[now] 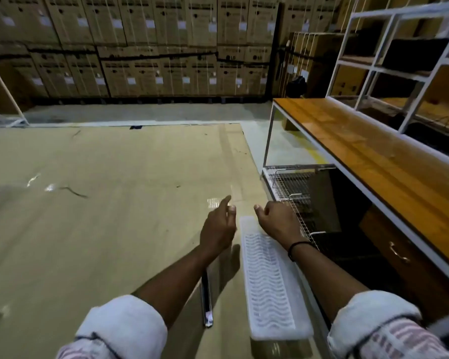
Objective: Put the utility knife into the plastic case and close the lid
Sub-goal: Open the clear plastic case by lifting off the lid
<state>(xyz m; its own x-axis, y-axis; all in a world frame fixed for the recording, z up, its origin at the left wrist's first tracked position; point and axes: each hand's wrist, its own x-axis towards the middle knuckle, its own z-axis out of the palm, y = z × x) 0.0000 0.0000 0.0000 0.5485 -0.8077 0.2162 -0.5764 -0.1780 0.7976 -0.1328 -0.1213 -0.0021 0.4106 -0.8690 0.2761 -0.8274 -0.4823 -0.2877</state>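
A long white translucent plastic case (270, 281) with a wavy ribbed lid lies on the cardboard-covered floor, its lid down. A slim dark utility knife (206, 299) lies on the cardboard just left of the case, partly hidden under my left forearm. My left hand (218, 229) hovers left of the case's far end, fingers loosely apart, holding nothing. My right hand (278, 221) is over the case's far end, fingers curled in; whether it touches the case I cannot tell.
A wooden bench (360, 156) with a white metal frame runs along the right, with a wire rack (290, 185) and a drawer (399, 252) beneath it. White shelving (399, 63) stands behind. Stacked cardboard boxes (140, 47) line the far wall.
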